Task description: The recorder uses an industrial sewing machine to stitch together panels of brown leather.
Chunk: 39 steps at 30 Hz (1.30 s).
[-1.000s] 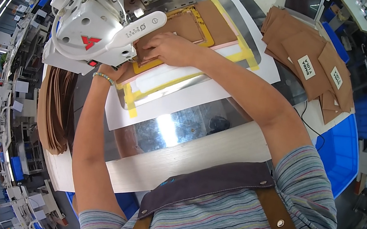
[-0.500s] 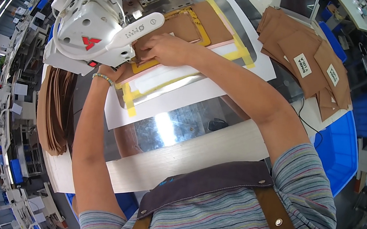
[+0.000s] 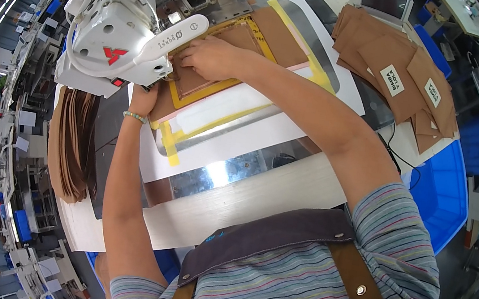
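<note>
My right hand [image 3: 213, 58] rests on a brown panel [image 3: 232, 35] inside a yellow-edged rectangular frame [image 3: 261, 41]. Its fingers are slightly bent and apart, tips on the panel, with nothing seen in them. My left hand [image 3: 143, 100], a beaded bracelet at its wrist, lies at the frame's left end. The head of a white sewing machine [image 3: 112, 45] hides its fingers. The frame sits on a template with yellow tape strips [image 3: 172, 144] and a white sheet [image 3: 201, 155] beneath. The needle area is hidden behind the machine head.
Brown pieces stand stacked on edge [image 3: 73, 142] at the left. More brown flat pieces [image 3: 385, 63], some with white labels, lie piled at the right. A blue bin [image 3: 443, 191] is below them. A shiny metal plate [image 3: 217, 174] is set into the table [image 3: 255, 205] before me.
The template with its frame and sheet has shifted slightly toward me and to the right. My right hand has moved a little left on the panel; my left hand has come slightly nearer.
</note>
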Each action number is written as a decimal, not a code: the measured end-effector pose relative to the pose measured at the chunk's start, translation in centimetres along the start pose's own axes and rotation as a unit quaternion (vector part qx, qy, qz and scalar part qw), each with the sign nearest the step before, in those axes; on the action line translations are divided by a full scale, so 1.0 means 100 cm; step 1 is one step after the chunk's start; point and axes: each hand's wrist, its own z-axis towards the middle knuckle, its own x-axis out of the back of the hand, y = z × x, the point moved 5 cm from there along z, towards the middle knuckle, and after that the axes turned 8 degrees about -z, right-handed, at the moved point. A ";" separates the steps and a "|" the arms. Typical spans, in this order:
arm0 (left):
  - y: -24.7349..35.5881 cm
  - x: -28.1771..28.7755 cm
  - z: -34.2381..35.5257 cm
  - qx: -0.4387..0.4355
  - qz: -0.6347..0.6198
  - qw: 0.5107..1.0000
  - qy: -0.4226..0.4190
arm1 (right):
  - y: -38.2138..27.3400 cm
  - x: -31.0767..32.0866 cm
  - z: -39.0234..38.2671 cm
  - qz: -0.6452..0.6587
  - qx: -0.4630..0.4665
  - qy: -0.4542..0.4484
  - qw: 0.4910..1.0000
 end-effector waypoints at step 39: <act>0.146 -0.062 -0.076 -0.201 0.268 0.929 -0.156 | 0.013 0.048 -0.154 -0.196 -0.065 0.002 0.979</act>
